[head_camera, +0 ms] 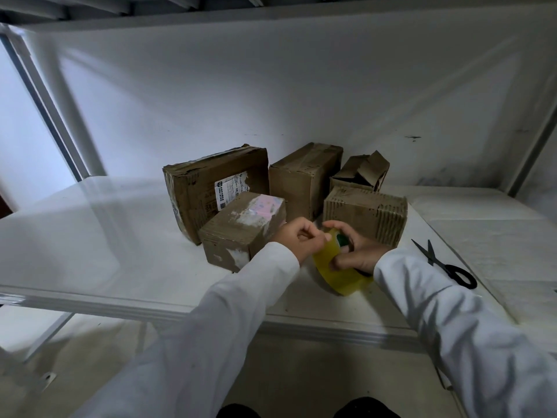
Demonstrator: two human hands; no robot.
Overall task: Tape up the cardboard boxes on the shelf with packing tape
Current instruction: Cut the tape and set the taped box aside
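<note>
Several worn cardboard boxes stand grouped on the white shelf (90,236). The nearest small box (238,233) sits just left of my hands, and a ribbed box (364,212) stands right behind them. A larger labelled box (211,182), a tall box (304,176) and a box with open torn flaps (358,170) stand further back. My right hand (352,251) grips a yellowish roll of packing tape (340,273) above the shelf's front part. My left hand (298,238) pinches at the roll's outer edge with curled fingers.
Black scissors (446,265) lie on the shelf to the right of my hands. White shelf posts (60,116) rise at the left and right, and another shelf board runs overhead. The floor and my shoes show below the shelf's front edge.
</note>
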